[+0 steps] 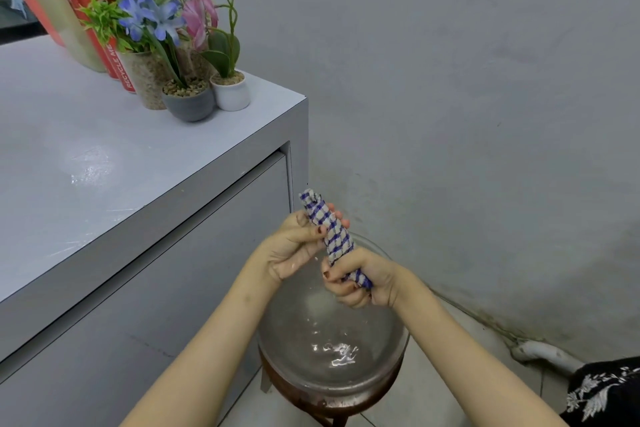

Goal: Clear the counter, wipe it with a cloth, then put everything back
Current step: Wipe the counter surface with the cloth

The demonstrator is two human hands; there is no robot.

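While held above a clear glass bowl (332, 350), a twisted, blue-checked woven cloth (334, 236) is gripped by curled left hand (294, 248) above and right hand (360, 282) below.

Both bare forearms enter from bottom edge, converging at lower ctr of frame. L hand (294, 248), the upper one, w/ thumb and fingers curled round a twisted cloth (335, 234). R hand (363, 282), just below-right, fisted on cloth's lower end.
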